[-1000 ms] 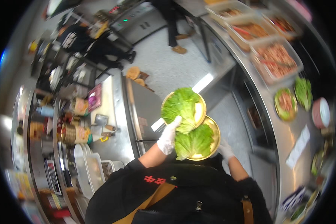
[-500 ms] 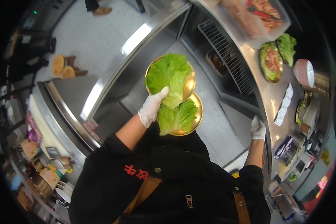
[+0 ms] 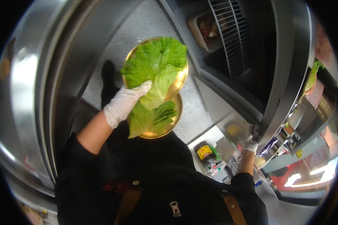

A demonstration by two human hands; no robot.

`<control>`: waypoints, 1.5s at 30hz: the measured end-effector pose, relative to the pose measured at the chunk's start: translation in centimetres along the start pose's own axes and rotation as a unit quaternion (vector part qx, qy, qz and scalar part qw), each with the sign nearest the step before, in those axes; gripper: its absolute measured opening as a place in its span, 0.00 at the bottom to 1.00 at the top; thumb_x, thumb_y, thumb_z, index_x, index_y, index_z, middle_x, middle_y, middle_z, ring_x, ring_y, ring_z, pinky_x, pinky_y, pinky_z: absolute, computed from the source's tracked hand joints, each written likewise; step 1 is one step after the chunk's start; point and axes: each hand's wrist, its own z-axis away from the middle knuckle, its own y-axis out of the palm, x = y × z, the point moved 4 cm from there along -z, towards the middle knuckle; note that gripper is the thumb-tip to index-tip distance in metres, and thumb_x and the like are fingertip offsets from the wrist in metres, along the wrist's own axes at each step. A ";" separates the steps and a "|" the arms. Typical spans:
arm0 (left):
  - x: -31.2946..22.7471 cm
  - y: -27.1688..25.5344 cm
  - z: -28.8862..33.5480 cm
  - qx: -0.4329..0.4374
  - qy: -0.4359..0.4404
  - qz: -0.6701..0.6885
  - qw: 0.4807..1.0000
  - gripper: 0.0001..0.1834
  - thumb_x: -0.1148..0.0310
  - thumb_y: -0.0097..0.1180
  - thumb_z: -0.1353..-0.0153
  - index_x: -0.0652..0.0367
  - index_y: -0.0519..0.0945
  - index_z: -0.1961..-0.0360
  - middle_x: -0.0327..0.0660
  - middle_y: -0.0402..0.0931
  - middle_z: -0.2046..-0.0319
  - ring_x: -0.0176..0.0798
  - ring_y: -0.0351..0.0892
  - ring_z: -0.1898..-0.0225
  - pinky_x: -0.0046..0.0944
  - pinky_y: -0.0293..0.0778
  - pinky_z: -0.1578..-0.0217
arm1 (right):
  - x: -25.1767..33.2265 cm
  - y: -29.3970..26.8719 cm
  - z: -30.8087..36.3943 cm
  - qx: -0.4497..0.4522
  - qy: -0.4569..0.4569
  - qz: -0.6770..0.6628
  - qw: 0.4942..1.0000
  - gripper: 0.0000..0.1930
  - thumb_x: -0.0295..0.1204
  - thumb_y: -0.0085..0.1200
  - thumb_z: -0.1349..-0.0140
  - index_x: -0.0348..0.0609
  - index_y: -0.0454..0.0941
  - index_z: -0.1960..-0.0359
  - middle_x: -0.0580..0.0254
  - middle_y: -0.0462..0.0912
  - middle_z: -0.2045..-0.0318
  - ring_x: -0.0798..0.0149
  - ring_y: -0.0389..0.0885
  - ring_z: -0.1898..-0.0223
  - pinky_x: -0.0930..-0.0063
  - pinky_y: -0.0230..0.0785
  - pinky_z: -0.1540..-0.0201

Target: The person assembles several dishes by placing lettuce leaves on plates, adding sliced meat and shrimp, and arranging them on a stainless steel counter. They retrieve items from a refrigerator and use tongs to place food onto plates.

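The gloved left hand (image 3: 125, 104) clamps two lettuce-lined gold plates (image 3: 174, 84) by their near rims, carrying them, while the gloved right hand (image 3: 250, 144) grips the steel counter edge (image 3: 285, 82); setting them down likely needs a level, steady wrist

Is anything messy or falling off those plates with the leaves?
Nothing has spilled. The left hand carries two gold plates stacked unevenly, each lined with lettuce. The lower plate's leaf droops over its rim, which looks a bit untidy. The right hand touches the steel counter edge.
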 end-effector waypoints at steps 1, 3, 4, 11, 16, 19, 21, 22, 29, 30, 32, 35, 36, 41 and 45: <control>0.0 -0.1 -0.2 0.005 0.009 0.002 1.000 0.17 0.67 0.58 0.32 0.62 0.77 0.44 0.37 0.79 0.50 0.32 0.78 0.53 0.33 0.76 0.51 | 0.4 -0.5 -0.4 -0.005 -0.015 0.009 1.000 0.27 0.41 0.32 0.27 0.39 0.65 0.33 0.52 0.62 0.29 0.52 0.53 0.26 0.54 0.63 0.32; 0.0 -0.2 -0.5 -0.011 0.035 0.007 0.999 0.18 0.66 0.58 0.32 0.62 0.77 0.44 0.37 0.79 0.50 0.32 0.78 0.51 0.32 0.76 0.50 | 0.7 -1.3 -0.5 -0.018 -0.040 0.025 0.999 0.26 0.40 0.34 0.28 0.40 0.65 0.33 0.52 0.62 0.30 0.52 0.54 0.26 0.55 0.65 0.34; 0.0 -0.3 -0.6 -0.014 0.038 -0.027 0.999 0.19 0.66 0.58 0.32 0.62 0.77 0.43 0.38 0.79 0.50 0.32 0.78 0.51 0.33 0.76 0.50 | 0.6 -1.4 -0.2 -0.021 -0.048 0.033 0.998 0.26 0.39 0.35 0.28 0.41 0.65 0.33 0.53 0.63 0.30 0.53 0.54 0.26 0.56 0.66 0.35; 0.9 -0.6 -1.3 -0.041 -0.031 -0.045 0.998 0.19 0.66 0.57 0.31 0.63 0.77 0.43 0.39 0.80 0.49 0.33 0.80 0.52 0.34 0.78 0.52 | -2.0 5.1 6.0 -0.028 -0.127 0.095 0.987 0.24 0.35 0.40 0.30 0.44 0.66 0.33 0.55 0.65 0.31 0.54 0.58 0.28 0.62 0.73 0.41; 1.3 2.3 0.5 -0.038 0.015 0.006 0.999 0.19 0.68 0.56 0.31 0.63 0.75 0.42 0.39 0.79 0.50 0.35 0.81 0.54 0.36 0.78 0.51 | -3.1 10.1 8.4 -0.020 -0.223 0.169 0.960 0.24 0.33 0.44 0.31 0.46 0.67 0.33 0.57 0.66 0.32 0.55 0.60 0.29 0.67 0.78 0.46; 0.2 3.8 1.8 -0.044 0.015 -0.003 0.999 0.19 0.67 0.56 0.31 0.63 0.75 0.42 0.39 0.79 0.50 0.35 0.81 0.54 0.37 0.78 0.51 | -3.7 9.3 7.1 0.065 -0.174 0.116 0.976 0.23 0.29 0.46 0.31 0.42 0.69 0.35 0.55 0.72 0.38 0.59 0.73 0.39 0.77 0.81 0.58; -0.2 5.4 3.1 -0.051 0.008 -0.012 0.999 0.19 0.66 0.55 0.31 0.62 0.75 0.42 0.39 0.79 0.50 0.35 0.81 0.53 0.37 0.78 0.51 | -4.0 7.3 5.7 0.029 -0.163 0.050 0.985 0.22 0.28 0.45 0.30 0.39 0.69 0.36 0.53 0.74 0.40 0.60 0.78 0.45 0.79 0.81 0.59; -0.3 6.5 3.8 -0.047 0.019 -0.033 0.998 0.19 0.65 0.55 0.30 0.62 0.75 0.42 0.41 0.80 0.51 0.36 0.81 0.53 0.38 0.78 0.51 | -4.0 6.6 4.8 0.044 -0.160 0.037 0.985 0.21 0.28 0.44 0.30 0.38 0.69 0.36 0.52 0.74 0.40 0.59 0.79 0.46 0.79 0.81 0.59; 2.1 14.0 7.9 -0.041 0.060 -0.056 0.996 0.19 0.65 0.57 0.31 0.63 0.75 0.43 0.42 0.80 0.51 0.38 0.82 0.54 0.40 0.78 0.51 | -8.5 0.7 3.2 -0.097 -0.171 -0.052 0.979 0.32 0.27 0.47 0.29 0.61 0.49 0.27 0.61 0.68 0.37 0.59 0.75 0.45 0.57 0.77 0.54; 2.5 14.6 8.3 -0.025 0.057 -0.069 0.996 0.19 0.64 0.56 0.31 0.63 0.75 0.43 0.42 0.81 0.52 0.38 0.82 0.54 0.40 0.79 0.52 | -9.3 -0.4 4.1 -0.069 -0.169 -0.015 0.983 0.33 0.27 0.46 0.29 0.63 0.47 0.26 0.64 0.66 0.37 0.60 0.74 0.45 0.56 0.75 0.53; 2.5 14.4 8.6 -0.076 0.049 -0.099 0.991 0.19 0.63 0.57 0.31 0.63 0.76 0.44 0.43 0.81 0.53 0.38 0.82 0.55 0.40 0.79 0.53 | -11.3 -3.2 6.9 -0.053 -0.147 -0.021 0.988 0.34 0.26 0.47 0.29 0.59 0.45 0.26 0.65 0.62 0.34 0.62 0.69 0.40 0.59 0.70 0.45; 2.4 13.5 6.9 -0.073 0.041 -0.112 0.990 0.19 0.61 0.57 0.31 0.64 0.78 0.46 0.43 0.82 0.54 0.39 0.83 0.55 0.40 0.80 0.54 | -13.7 -6.3 10.6 -0.029 -0.178 -0.020 0.983 0.34 0.26 0.47 0.29 0.52 0.45 0.25 0.66 0.58 0.31 0.66 0.63 0.36 0.67 0.61 0.35; 2.6 13.2 6.2 -0.067 0.028 -0.100 0.992 0.20 0.60 0.57 0.31 0.64 0.78 0.46 0.43 0.82 0.54 0.40 0.83 0.55 0.40 0.80 0.54 | -14.1 -7.1 12.0 -0.008 -0.198 0.006 0.980 0.35 0.27 0.48 0.29 0.49 0.45 0.25 0.66 0.54 0.29 0.67 0.61 0.35 0.76 0.55 0.33; 4.6 12.9 2.6 -0.052 0.044 -0.060 0.996 0.21 0.61 0.58 0.32 0.63 0.77 0.44 0.42 0.81 0.51 0.40 0.81 0.54 0.41 0.78 0.51 | -14.7 -8.4 15.8 -0.014 -0.132 0.063 0.989 0.35 0.27 0.47 0.28 0.55 0.42 0.25 0.70 0.69 0.55 0.77 0.68 0.63 0.83 0.69 0.61; 4.7 12.6 2.5 -0.050 0.065 -0.049 0.995 0.21 0.62 0.59 0.32 0.63 0.76 0.44 0.42 0.80 0.51 0.40 0.80 0.53 0.41 0.77 0.51 | -12.6 -5.9 14.8 -0.029 -0.099 0.061 0.993 0.31 0.26 0.47 0.29 0.56 0.47 0.28 0.69 0.68 0.60 0.76 0.67 0.69 0.82 0.66 0.69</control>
